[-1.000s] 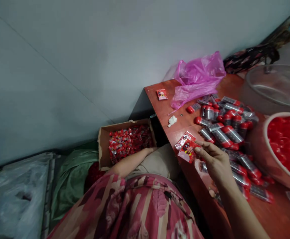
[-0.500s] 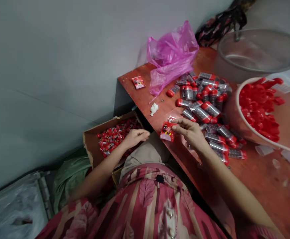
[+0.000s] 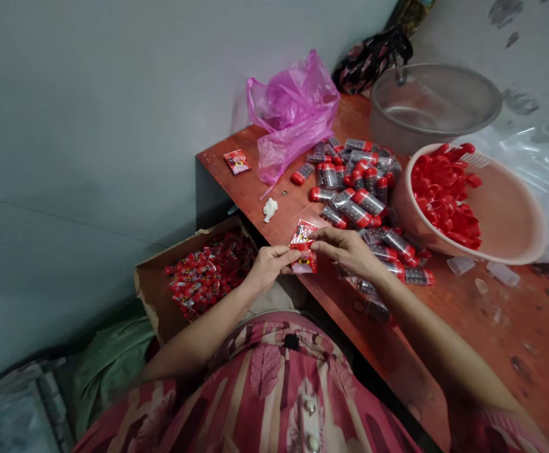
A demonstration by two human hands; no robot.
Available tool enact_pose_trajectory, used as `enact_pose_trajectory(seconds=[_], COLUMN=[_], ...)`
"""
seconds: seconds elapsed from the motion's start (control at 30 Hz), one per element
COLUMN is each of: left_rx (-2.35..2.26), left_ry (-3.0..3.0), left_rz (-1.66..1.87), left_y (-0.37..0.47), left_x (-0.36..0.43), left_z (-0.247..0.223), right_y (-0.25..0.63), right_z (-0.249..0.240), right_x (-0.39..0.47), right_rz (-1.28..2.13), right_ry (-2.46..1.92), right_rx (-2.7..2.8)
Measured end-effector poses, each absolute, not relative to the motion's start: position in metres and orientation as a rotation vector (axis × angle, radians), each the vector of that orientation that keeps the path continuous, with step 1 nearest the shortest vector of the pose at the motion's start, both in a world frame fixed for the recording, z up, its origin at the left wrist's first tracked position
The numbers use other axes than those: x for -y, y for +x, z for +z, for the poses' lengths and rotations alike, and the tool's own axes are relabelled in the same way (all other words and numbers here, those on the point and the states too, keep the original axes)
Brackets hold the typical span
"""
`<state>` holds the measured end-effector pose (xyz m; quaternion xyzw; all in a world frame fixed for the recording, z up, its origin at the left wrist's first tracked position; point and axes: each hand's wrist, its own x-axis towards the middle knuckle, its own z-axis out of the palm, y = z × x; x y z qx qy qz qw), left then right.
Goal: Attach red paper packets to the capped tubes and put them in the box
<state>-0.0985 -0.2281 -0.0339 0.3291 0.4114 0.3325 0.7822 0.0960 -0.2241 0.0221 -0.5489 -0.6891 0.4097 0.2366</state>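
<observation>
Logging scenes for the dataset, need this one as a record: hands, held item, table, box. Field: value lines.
left hand: fingers pinching red packets
right hand: fingers on the same packets
held packets: two visible, joined or not unclear
table: capped tubes, pink bag, white scrap, lone packet
bowl: red pieces inside
box: beside table, holds many small packets

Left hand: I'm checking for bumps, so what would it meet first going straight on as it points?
Beyond the red packets it holds, the left hand would likely meet the right hand first, though depth is unclear.
</observation>
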Motion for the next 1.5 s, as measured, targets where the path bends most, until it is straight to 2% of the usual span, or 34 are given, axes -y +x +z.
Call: enact_pose_trajectory(seconds=[0.1,0.17,0.33,0.5,0.63,0.7,0.8,0.9,1.33,1.5], left_rx=[-0.933,-0.959,-0.975,-0.976,-0.984,-0.977,-0.948,-0.903,-0.742,-0.719], left_ry=[0.673,0.646,0.594,0.577,0.531,0.492,0.402,0.299,0.26,0.351], left_rz=[0.768,0.797,0.826,0.868,0.913,0.935,0.976,0.996,1.044,1.028], left_y=[-0.096,-0.095,-0.093,-0.091,-0.089,-0.087,-0.084,-0.08,-0.062,-0.063], left_x=[0.229,0.228,0.226,0.225,0.223,0.221,0.218,0.216,0.234,0.238], left_z=[-0.029,-0.027,-0.025,-0.022,-0.016,-0.014,-0.013,-0.012,-0.004,0.001], right_y=[0.124,0.144,0.181,0.19,0.169,0.151,0.122,0.094,0.049,0.047], right_z=[0.037,0.043,0.041,0.043,0.047,0.047,0.042,0.035,0.01,0.003], right_x=[0.207,0.195,0.177,0.178,0.204,0.226,0.261,0.29,0.317,0.315], right_rz=[0.42,0.141,-0.021,0.087,0.247,0.496,1.009,1.248,1.187,1.305], right_ry=[-1.522,-1.422,-1.332,-1.428,-1.781,-1.868,-1.655,-1.543,-1.527,-1.378], right_rx=[2.424,2.708,2.97,2.769,2.182,1.776,1.332,1.102,0.857,0.76])
